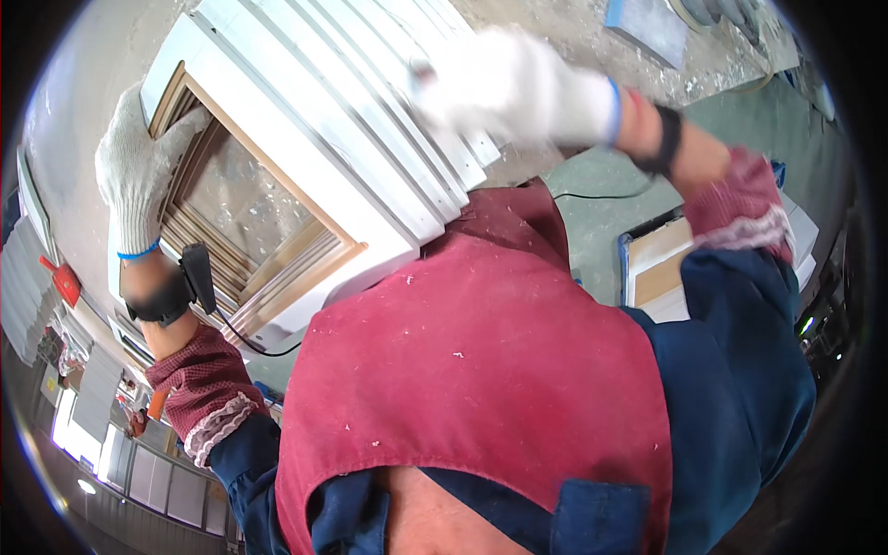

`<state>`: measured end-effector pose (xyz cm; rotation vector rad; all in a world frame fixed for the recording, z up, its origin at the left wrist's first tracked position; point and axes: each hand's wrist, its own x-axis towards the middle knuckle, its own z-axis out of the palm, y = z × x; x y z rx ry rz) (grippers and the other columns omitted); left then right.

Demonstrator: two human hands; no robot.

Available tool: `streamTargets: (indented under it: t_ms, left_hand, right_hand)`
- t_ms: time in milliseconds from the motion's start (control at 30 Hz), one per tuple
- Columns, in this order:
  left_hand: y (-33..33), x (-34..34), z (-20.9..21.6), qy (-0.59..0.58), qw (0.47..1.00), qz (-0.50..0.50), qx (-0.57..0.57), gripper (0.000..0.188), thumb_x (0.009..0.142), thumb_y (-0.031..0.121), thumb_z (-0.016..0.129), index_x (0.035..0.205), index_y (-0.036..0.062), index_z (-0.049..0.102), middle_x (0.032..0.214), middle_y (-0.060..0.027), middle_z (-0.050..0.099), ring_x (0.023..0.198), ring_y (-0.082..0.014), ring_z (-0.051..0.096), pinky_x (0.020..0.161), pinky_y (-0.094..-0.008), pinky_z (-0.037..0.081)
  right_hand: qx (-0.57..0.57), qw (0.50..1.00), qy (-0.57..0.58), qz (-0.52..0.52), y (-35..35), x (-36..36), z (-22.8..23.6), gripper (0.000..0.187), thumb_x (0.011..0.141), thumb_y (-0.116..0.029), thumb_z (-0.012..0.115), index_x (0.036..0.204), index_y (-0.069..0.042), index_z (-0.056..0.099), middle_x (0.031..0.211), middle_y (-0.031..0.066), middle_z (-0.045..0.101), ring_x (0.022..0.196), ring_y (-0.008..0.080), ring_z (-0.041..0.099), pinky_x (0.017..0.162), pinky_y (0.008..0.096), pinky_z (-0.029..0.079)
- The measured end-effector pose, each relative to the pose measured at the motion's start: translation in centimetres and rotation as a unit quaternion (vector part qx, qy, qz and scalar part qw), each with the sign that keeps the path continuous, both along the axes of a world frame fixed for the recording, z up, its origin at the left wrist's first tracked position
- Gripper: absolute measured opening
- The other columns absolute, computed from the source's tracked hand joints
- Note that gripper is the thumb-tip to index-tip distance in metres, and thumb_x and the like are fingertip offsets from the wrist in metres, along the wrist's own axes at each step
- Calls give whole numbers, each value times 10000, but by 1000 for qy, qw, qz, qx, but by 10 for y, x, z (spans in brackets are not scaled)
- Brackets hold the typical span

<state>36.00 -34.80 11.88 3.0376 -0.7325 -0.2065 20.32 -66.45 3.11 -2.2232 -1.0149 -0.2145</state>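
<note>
White frames (277, 111) with brown inner edges are stacked on a spattered grey desk (550, 28), directly in front of the person, the near corner close to the apron (472, 342). Their right-hand ends are stepped rather than flush. Through the opening, more brown edges and part of the desk show.

Of the two hands, the left hand (129, 176), in a white knit glove, is partly curled around the left side of the stack, one digit reaching into the opening; it appears to have hold of the frame there. The right hand (495, 88), also gloved, is blurred over the stepped ends. A small dark spot shows near its fingertips, but I cannot tell whether it holds anything or how far it is open.

With loosely stepped layers, a sideways push from the right hand could make frames slide over one another and scuff the white faces. Knit gloves may slip on smooth surfaces, so an uneven pull from the left could twist the stack. The black cable (268, 353), hanging from the device (197, 277) at the left wrist, could snag on the near corner.
</note>
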Motion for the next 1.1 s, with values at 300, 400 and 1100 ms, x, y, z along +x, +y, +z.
streamTargets:
  t_ms: [300, 400, 1100]
  left_hand:
    - [3, 28, -17, -6, 999, -49, 8, 617, 712, 484, 758, 1153, 81, 605, 943, -142, 697, 896, -302, 678, 792, -393, 514]
    - [6, 19, -10, -7, 998, -56, -23, 624, 711, 498, 755, 1149, 79, 609, 934, -142, 697, 890, -302, 678, 787, -397, 516]
    - [10, 27, -17, -22, 996, -80, -17, 541, 739, 433, 728, 1126, 72, 614, 899, -155, 693, 843, -292, 680, 766, -382, 510]
  right_hand:
    - [65, 995, 6, -75, 20, -21, -4, 191, 816, -283, 669, 921, -124, 651, 890, 102, 631, 790, 278, 630, 665, 383, 521]
    - [14, 993, 118, -22, 15, -64, 22, 165, 785, -273, 676, 859, -134, 630, 904, 85, 640, 778, 273, 635, 647, 375, 520]
    - [46, 991, -103, -73, 72, 18, 31, 177, 856, -263, 610, 928, -108, 658, 761, 57, 580, 693, 226, 605, 576, 340, 481]
